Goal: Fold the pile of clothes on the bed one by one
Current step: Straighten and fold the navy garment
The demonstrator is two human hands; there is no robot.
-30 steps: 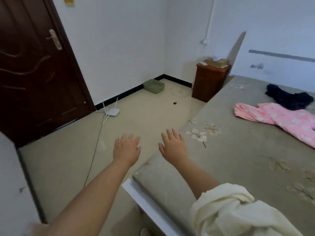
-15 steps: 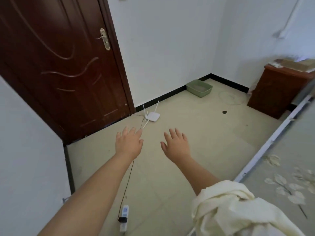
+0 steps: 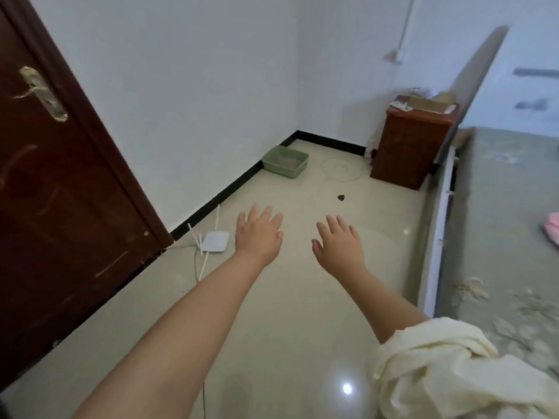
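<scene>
A small room with plain white walls (image 3: 187, 86) and a black skirting strip along their base; a dark brown wooden door (image 3: 54, 207) with a worn metal handle (image 3: 44, 93) stands at the left; the floor (image 3: 272, 313) is pale, glossy tile, catching a bright spot of light near the bottom; a white router (image 3: 215, 241) with antennas lies on the floor by the door, its cable trailing away; a green plastic tub (image 3: 285, 161) sits in the far corner; a reddish-brown wooden cabinet (image 3: 408, 146) stands against the far wall, with a box and papers on top
</scene>
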